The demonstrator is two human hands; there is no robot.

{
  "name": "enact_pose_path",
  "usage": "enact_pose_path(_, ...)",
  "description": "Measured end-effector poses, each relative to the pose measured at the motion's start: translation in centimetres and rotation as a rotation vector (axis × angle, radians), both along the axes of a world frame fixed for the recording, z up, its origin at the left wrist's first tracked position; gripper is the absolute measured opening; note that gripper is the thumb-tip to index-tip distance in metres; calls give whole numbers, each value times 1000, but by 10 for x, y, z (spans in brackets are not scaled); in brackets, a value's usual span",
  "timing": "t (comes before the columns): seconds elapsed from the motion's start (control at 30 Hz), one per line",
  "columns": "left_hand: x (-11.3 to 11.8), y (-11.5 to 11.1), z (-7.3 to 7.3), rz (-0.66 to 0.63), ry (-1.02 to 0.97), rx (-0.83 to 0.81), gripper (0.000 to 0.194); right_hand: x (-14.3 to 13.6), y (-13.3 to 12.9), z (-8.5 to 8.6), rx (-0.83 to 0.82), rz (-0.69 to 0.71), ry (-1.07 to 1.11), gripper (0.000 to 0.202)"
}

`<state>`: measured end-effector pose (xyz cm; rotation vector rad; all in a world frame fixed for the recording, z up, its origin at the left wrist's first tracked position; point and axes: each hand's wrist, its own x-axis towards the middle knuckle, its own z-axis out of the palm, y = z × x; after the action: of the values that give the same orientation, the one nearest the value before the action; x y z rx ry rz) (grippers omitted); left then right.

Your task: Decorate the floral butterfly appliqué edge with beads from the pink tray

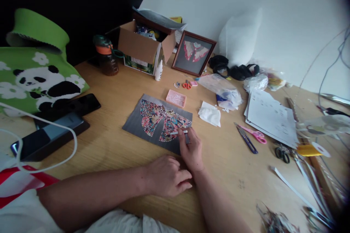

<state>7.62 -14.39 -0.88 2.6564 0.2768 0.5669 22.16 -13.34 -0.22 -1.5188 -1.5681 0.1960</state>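
Note:
My right hand pinches a slim white pen-like stick, its tip over the lower right part of a butterfly-shaped floral piece. Small pale beads edge that piece, which lies on a dark grey sheet. Resting on the table nearer to me, my left hand is empty, with loosely bent fingers apart, close to my right wrist. Just beyond the sheet stands a pink tray of tiny pale beads. A folded white tissue lies right of the sheet.
Behind are a cardboard box, white bottle, drink bottle and framed butterfly. Phones and a panda bag stand left. Thread snips, pink scissors and papers lie right.

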Motion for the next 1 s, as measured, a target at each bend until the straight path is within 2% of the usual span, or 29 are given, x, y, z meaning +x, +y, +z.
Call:
enact_pose_path(0.47,0,-1,-2,6,2,-11,25,0,-2,-1,-35,-6,18,25)
enact_pose_path(1.0,0,0,-1,-17,20,-8,27,0,-2,-2,-26,52,43,21)
